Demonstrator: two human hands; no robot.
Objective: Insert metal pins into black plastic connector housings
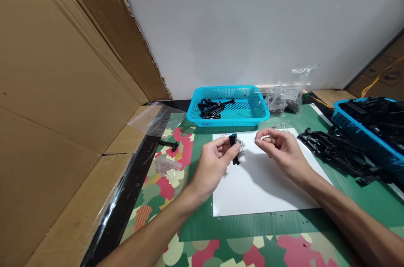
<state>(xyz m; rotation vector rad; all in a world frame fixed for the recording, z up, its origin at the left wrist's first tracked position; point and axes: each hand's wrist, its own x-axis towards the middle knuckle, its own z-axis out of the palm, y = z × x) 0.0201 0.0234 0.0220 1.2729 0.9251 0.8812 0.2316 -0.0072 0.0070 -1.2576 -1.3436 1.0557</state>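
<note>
My left hand (217,155) grips a narrow black plastic part (234,149) upright between thumb and fingers, above a white sheet (268,193). To its right, apart from it, my right hand (277,145) is closed in a pinch. Something small may sit at those fingertips, but it is too tiny to name. Small shiny metal pieces (241,148) lie in a pile on the sheet just behind the black part, partly hidden by my left hand.
A blue basket (227,123) with several black parts stands at the back. Bags of metal pieces (284,100) sit beside it. Black parts (342,155) are heaped at right, near another blue basket (366,130). A cardboard wall (59,90) rises at left.
</note>
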